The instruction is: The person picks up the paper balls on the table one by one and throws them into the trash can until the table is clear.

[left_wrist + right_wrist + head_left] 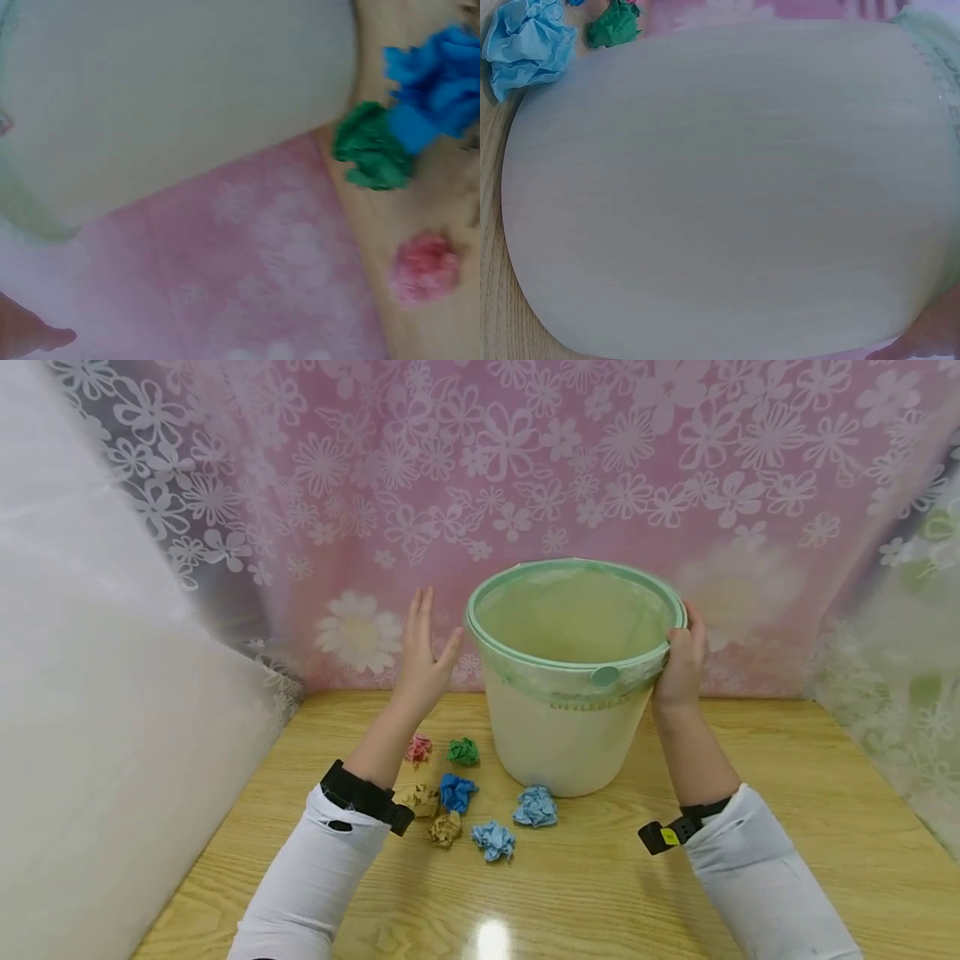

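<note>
A cream bucket (pixel 558 735) with a green rim and a thin bag lining stands on the table, lettering below its rim. My right hand (pixel 681 664) grips the rim at the right, thumb on top and fingers round the outside. To the left of the rim, my left hand (pixel 427 664) is raised with fingers straight and thumb spread, holding nothing. Crumpled paper balls lie in front and to the left: light blue paper balls (pixel 536 807), a dark blue paper ball (pixel 457 792), a green paper ball (pixel 373 146), a pink paper ball (pixel 425 268) and tan paper balls (pixel 445 830).
The wooden table (pixel 787 827) runs back to a pink flowered curtain (pixel 525 460). A white sheet (pixel 112 693) hangs on the left side, and a pale flowered sheet (pixel 900 668) on the right.
</note>
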Demonstrator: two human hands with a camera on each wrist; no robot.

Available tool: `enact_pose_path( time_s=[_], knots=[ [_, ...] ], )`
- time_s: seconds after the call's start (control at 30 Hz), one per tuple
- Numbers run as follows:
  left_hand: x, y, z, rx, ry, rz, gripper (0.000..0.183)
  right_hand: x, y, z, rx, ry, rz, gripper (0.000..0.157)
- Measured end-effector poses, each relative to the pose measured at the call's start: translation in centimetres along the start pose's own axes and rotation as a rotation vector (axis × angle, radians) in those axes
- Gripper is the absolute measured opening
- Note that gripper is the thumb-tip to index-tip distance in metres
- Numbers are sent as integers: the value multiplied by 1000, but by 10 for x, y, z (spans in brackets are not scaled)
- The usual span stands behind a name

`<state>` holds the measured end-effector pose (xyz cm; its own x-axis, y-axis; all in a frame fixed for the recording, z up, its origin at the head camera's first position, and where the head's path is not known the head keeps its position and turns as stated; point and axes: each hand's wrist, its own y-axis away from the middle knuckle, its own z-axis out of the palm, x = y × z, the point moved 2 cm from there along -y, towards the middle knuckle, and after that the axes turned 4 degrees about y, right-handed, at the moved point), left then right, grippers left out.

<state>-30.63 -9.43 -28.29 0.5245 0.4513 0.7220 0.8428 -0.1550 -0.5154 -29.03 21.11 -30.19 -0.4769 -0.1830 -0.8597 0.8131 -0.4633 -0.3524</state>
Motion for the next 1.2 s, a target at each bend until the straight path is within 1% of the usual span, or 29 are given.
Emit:
enact_pose_path(
  time_s=[0.13,0.27,0.33,0.43,0.57,0.77,1.0,1.1,1.2],
  knots=[
    [-29,11,-2,6,23,-96,68,0,0,-1,0,-7,4,55],
    [-55,24,-1,29,36,-149,66,1,1,-2,0,2,23,56],
    [-67,29,0,40,30,-164,66,2,3,-2,-3,9,33,57],
    [-83,38,0,22,10,-212,66,2,4,-2,-10,17,39,57],
    [-104,46,1,-62,-21,-250,64,2,4,-3,-17,25,33,57],
    [-133,55,1,-208,-79,-257,59,0,4,-3,-24,39,32,57],
    [-157,63,3,-341,-96,-312,58,-2,2,-1,-22,17,9,56],
    [-165,66,6,-394,-139,-322,60,-3,2,-1,-18,20,11,56],
    [-170,70,11,-442,-179,-321,61,-3,2,-1,-19,19,7,57]
  ],
)
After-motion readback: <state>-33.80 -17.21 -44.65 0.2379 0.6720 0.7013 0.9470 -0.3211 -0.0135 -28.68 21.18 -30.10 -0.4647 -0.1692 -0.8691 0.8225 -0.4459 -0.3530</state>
